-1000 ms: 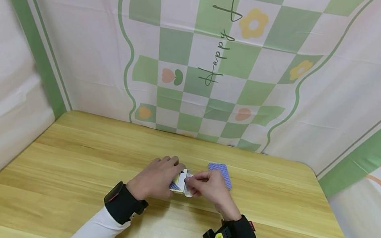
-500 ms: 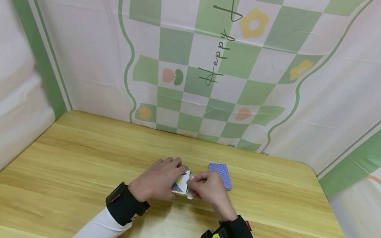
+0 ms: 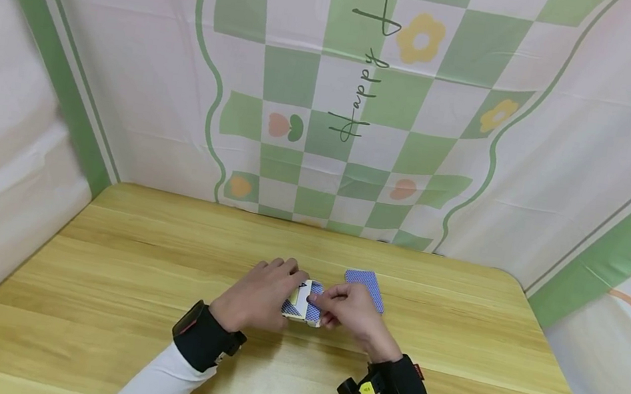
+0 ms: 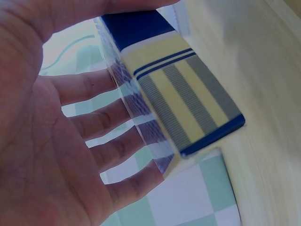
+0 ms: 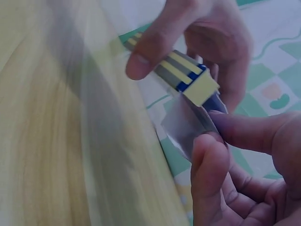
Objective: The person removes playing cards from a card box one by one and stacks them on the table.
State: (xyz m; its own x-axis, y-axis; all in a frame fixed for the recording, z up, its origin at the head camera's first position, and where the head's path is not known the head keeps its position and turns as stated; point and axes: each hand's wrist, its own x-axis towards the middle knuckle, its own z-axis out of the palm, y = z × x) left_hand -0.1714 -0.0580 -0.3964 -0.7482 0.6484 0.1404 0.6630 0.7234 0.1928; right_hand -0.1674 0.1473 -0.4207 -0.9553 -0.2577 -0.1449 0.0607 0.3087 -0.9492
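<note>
My left hand [image 3: 262,294] grips a playing-card box [image 3: 298,299], thumb on the near narrow side and fingers across the far side. In the left wrist view, the box [image 4: 178,94] shows a blue, cream and grey striped side. My right hand [image 3: 350,313] is at the box's right end. Its thumb and index finger pinch a thin, greyish lid flap [image 5: 190,125] there, seen in the right wrist view. Beside that flap is a small cream side flap [image 5: 200,89]. Behind the right hand, a blue-backed deck of cards [image 3: 365,286] lies on the table.
The wooden table [image 3: 175,245] reaches back to a hanging green-and-white checked cloth [image 3: 336,92]. Pale printed cloth also hangs at the left and right sides. A strap with a small camera [image 3: 386,385] sits on the right wrist.
A blue patterned surface now shows at the box's right end, where white showed before. Both hands and the box shifted slightly right, then back left. The deck stayed put.
</note>
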